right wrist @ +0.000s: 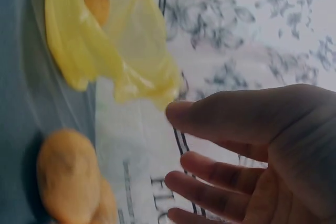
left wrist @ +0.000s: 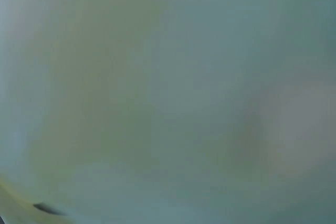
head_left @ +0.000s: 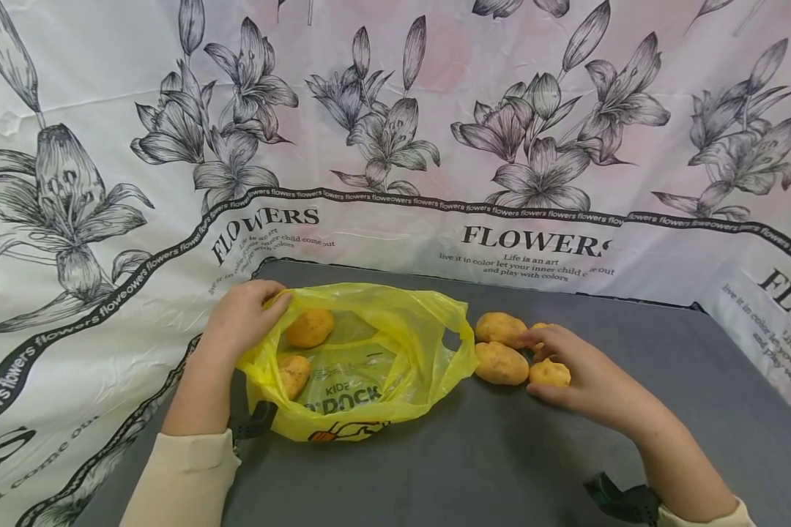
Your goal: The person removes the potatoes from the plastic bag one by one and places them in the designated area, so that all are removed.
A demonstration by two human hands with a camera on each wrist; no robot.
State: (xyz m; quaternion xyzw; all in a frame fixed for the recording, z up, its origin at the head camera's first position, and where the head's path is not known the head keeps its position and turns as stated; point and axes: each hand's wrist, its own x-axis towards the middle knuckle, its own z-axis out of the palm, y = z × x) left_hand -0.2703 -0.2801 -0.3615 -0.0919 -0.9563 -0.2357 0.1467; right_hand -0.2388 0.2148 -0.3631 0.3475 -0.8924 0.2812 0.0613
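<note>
A yellow plastic bag (head_left: 428, 380) lies with its mouth spread wide on the grey table. My left hand (head_left: 240, 318) pinches its left rim between thumb and fingers. Inside the bag are two potatoes, an upper potato (head_left: 310, 327) and a lower potato (head_left: 294, 376) partly hidden by the plastic. Several more sit just right of the bag, among them a large potato (head_left: 502, 364) and a knobbly potato (head_left: 549, 372). Over this group is my right hand (head_left: 583, 377), thumb and fingers spread around the knobbly potato. In the right wrist view the right hand (right wrist: 247, 150) shows nothing held.
The grey table (head_left: 435, 483) runs up to a white cloth (head_left: 395, 234) printed with flowers and lettering, which hangs behind and at both sides. A dark wrist strap (head_left: 622, 499) sits on the right forearm. The left wrist view is a blur.
</note>
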